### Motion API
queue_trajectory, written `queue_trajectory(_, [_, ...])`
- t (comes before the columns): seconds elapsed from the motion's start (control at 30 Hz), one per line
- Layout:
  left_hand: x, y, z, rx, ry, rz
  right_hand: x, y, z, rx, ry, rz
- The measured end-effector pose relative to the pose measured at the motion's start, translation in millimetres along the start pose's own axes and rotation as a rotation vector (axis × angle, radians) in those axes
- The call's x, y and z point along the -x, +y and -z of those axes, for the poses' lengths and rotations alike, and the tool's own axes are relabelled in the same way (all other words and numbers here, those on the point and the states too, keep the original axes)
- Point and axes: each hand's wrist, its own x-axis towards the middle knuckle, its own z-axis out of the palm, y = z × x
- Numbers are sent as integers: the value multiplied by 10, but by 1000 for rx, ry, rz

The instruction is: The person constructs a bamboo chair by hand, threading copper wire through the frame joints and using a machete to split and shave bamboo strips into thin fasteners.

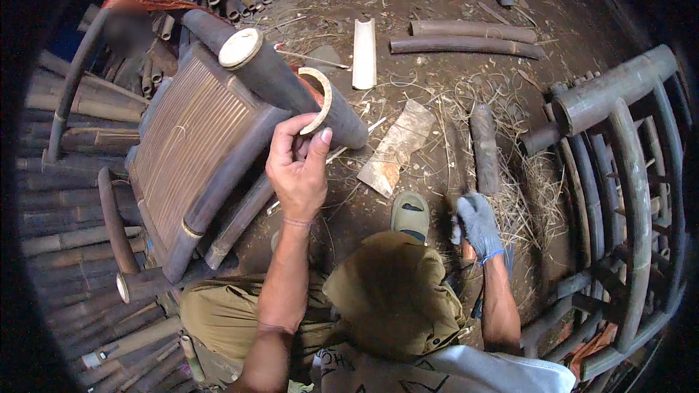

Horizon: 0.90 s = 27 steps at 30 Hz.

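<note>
Between the thumb and fingers of my bare left hand [300, 167] is a curved bamboo strip [325, 94], pale on its cut edge. It is held up beside a thick dark bamboo pole [280, 84] on a chair-like bamboo frame with a slatted panel [196, 138]. My right hand [478, 225], in a grey-blue work glove, is low by my right knee with its fingers curled. An orange-brown piece [467, 249] shows just under the glove; what the fingers grip is mostly hidden.
A flat wood board [399, 147], a split pale bamboo length [364, 54] and dark bamboo pieces [473, 38] lie on the dirt floor. Shavings [539, 193] are heaped at right, near a second bamboo frame [632, 167]. Bamboo poles [65, 222] lie along the left.
</note>
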Motion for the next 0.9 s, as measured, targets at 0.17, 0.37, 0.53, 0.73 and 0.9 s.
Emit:
queue_trajectory(0.17, [9,-20,-90,14,-30,40,-38,70,-275,49,-322,-40])
queue_trajectory(0.37, [0,9,-59,46,15,0,689,39,210,-65,-87,-279])
queue_trajectory(0.53, [68,-48,-26,-97,-26,-17,764,-98,75,48,97,-30])
queue_trajectory(0.73, [-6,33,-163,-61,-106,-43,-317,36,-171,44,-319,20])
queue_trajectory(0.9, [-3,-143,-200,81,-149,35,-360,96,-30,237,78,192])
